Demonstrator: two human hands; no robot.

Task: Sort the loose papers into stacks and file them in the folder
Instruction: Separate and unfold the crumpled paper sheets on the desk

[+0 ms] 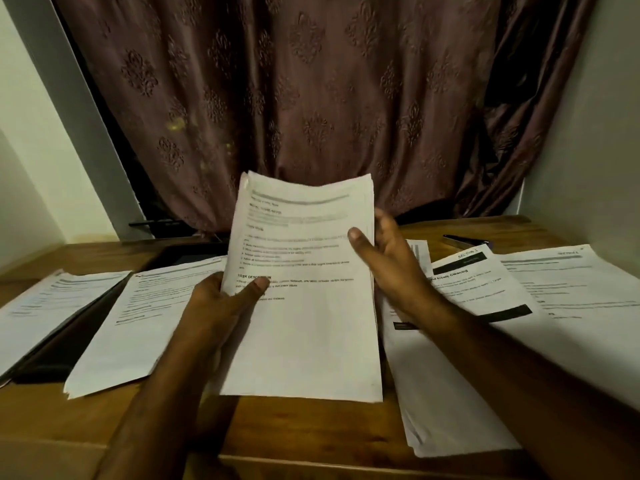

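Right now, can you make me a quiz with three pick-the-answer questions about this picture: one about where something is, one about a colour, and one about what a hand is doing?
1. Where does the dark pen lie?
A. on the far right of the brown wooden desk
B. under the left hand
C. on the floor

2. What colour is the patterned curtain behind the desk?
A. bright yellow
B. dusky purple-brown
C. green

3. What is the left hand doing?
A. lying flat on the desk
B. pointing at the curtain
C. holding the raised sheaf of white printed papers

Answers:
1 A: the pen lies at the desk's back right, beyond the sheet with the black bars.
2 B: the cloth looks dull purple-brown throughout.
3 C: its thumb presses the sheaf's left edge, while the right hand steadies the right edge.
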